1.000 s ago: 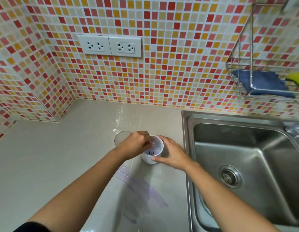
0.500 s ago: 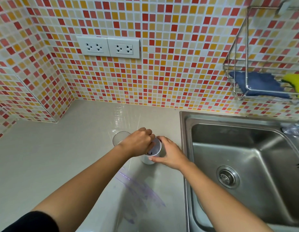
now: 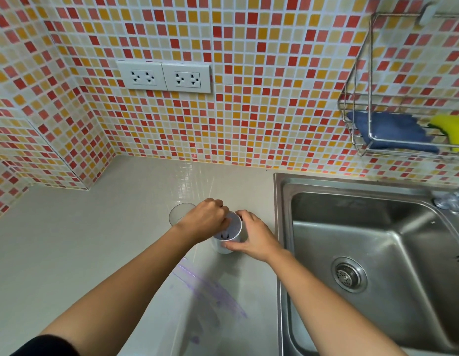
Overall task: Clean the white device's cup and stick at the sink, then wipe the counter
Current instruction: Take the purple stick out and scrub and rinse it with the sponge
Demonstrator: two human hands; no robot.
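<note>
A small white cup [image 3: 229, 236] of the device stands on the beige counter [image 3: 81, 253] just left of the sink. My right hand [image 3: 251, 235] wraps its right side and holds it. My left hand [image 3: 205, 218] reaches over the rim with its fingertips inside the cup; what they pinch is hidden. Dark marks show at the cup's bottom. A clear round lid [image 3: 179, 214] lies behind my left hand. Purple smears [image 3: 210, 291] streak the counter in front of the cup.
The steel sink [image 3: 377, 253] with its drain [image 3: 348, 274] fills the right. A wire rack [image 3: 403, 124] on the tiled wall holds a blue cloth [image 3: 393, 131] and a yellow sponge [image 3: 452, 129]. Two white sockets [image 3: 164, 77] sit on the wall above.
My left hand's fingers have gone deeper into the cup, covering more of its opening. My right hand stays on the cup's side. The view shifted slightly.
</note>
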